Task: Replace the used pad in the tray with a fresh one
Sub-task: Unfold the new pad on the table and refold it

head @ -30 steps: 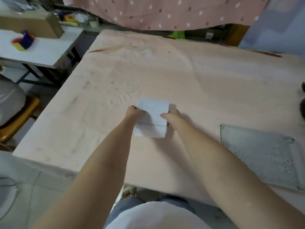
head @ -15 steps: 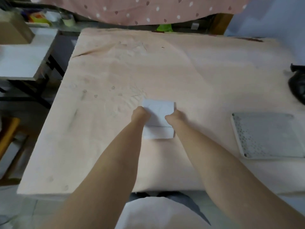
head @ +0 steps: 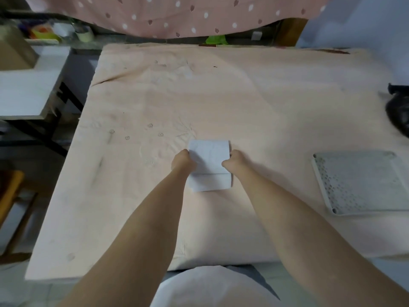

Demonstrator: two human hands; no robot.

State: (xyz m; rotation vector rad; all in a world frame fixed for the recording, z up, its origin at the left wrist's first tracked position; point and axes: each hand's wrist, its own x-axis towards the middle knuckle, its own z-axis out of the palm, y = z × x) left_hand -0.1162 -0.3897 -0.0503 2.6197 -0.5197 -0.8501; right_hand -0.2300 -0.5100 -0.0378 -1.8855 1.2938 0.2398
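Observation:
A folded white pad (head: 210,160) lies on the peach-covered table (head: 254,96), near its middle. My left hand (head: 183,161) grips the pad's left edge and my right hand (head: 235,161) grips its right edge; the near flap of the pad hangs folded below my fingers. A grey perforated tray (head: 360,185) sits flat on the table to the right, apart from both hands. I cannot see any pad on top of the tray.
A black object (head: 398,111) rests at the table's right edge. A white side table (head: 26,89) with a cardboard box stands to the left. A pink dotted cloth (head: 177,14) hangs behind the table. An orange chair (head: 8,191) is at far left.
The camera view has swung left to right, so the tray and black object now show more fully. Both hands stay on the pad's edges in nearly the same place.

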